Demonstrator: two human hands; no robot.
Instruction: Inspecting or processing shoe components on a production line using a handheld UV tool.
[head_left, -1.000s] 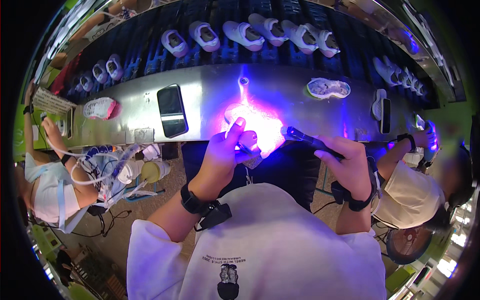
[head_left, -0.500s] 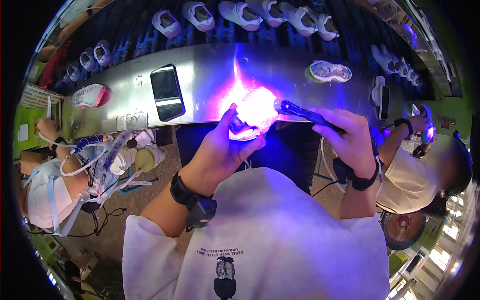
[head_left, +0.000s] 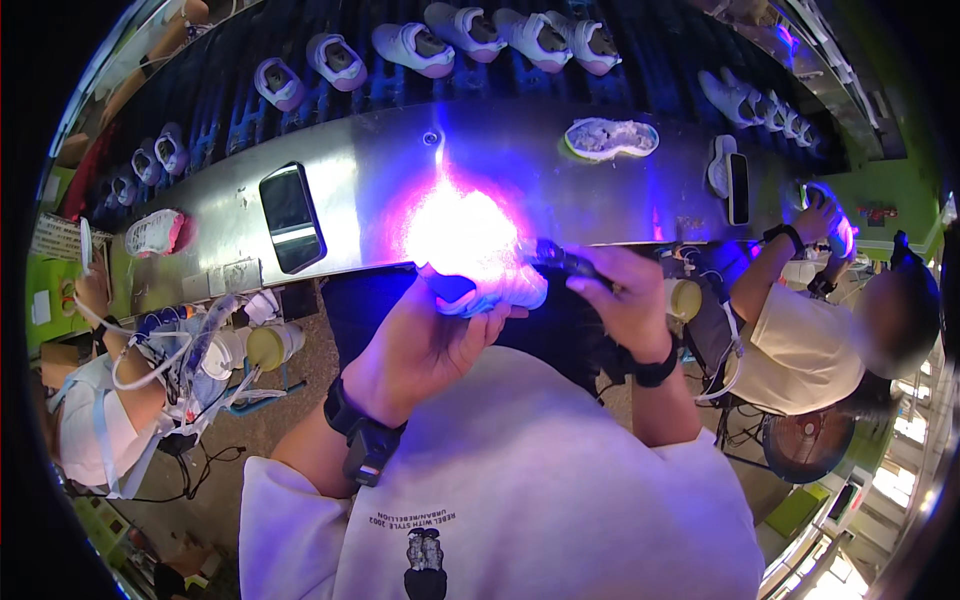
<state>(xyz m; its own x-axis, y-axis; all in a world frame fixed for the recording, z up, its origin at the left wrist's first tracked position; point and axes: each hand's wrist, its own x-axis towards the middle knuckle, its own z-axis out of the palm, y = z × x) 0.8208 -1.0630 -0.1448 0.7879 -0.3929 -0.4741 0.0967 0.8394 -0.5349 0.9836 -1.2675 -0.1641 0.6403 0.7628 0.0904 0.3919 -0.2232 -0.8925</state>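
Note:
A light-coloured shoe is held in my left hand at the bench's near edge, its dark opening facing left. The fingers curl under and around its side. White and violet glare washes out the shoe's far part. My right hand grips a slim dark-handled tool pointing left at the shoe. Its tip is lost in the glare, so I cannot tell its exact kind or whether it touches.
A dark phone and a pink-tinged sole lie left on the metal bench. Another sole lies to the right. Several shoes stand on the roller conveyor beyond. Co-workers sit on both sides, jars and hoses nearby.
The shoe has turned and shows more of its side. My right hand and the tool have moved left and down. The bench and its things have shifted left in view.

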